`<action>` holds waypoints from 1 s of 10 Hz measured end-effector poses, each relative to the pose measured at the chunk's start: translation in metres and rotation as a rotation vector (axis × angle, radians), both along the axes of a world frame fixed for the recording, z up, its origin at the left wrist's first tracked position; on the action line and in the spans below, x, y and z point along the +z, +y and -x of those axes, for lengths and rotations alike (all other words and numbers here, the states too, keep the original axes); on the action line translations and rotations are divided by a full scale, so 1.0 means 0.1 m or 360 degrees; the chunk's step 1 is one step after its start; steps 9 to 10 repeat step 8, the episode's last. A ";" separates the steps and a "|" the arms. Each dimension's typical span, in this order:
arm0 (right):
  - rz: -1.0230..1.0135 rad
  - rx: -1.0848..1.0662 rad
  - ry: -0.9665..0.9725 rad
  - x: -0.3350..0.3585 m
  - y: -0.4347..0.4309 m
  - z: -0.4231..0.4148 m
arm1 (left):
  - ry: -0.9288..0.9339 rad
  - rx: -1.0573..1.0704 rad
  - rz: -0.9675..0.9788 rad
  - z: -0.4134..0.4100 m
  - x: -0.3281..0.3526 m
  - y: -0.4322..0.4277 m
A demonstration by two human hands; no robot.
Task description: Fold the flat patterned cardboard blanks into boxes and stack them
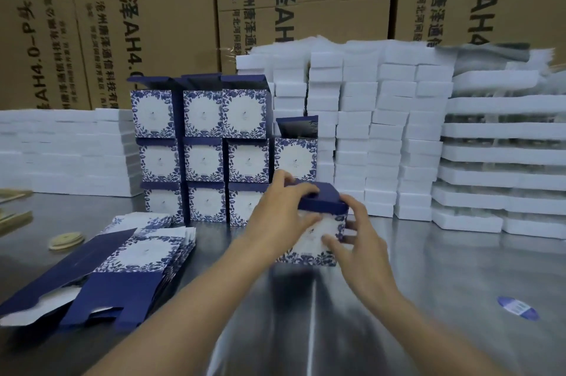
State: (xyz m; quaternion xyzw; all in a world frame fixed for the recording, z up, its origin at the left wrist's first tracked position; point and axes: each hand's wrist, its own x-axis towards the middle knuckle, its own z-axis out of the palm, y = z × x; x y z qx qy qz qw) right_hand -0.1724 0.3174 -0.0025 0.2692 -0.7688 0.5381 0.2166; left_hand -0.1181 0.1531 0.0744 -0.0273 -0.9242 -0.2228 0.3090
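A blue-and-white floral box (318, 240) stands on the metal table (428, 283) in front of me, its dark blue top flap folded over. My left hand (284, 207) lies over the top flap, fingers curled round its far edge and thumb on the front face. My right hand (358, 237) grips the box's right side, fingers curled on the front and side. Behind it, folded boxes (202, 158) are stacked three rows high, with one more box (295, 158) at the right end. A pile of flat patterned blanks (122, 265) lies at the left.
White foam blocks (367, 136) are stacked high behind and to the right, and lower at the left (61, 152). Brown shipping cartons (147, 23) form the back wall. A tape roll (66, 240) lies at the left, and a round sticker (517, 308) at the right.
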 end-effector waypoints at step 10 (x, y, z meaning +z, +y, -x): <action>-0.0310 -0.0258 0.0369 2.35 -0.40 1.84 | 0.0133 0.0705 0.1076 2.03 2.12 -0.97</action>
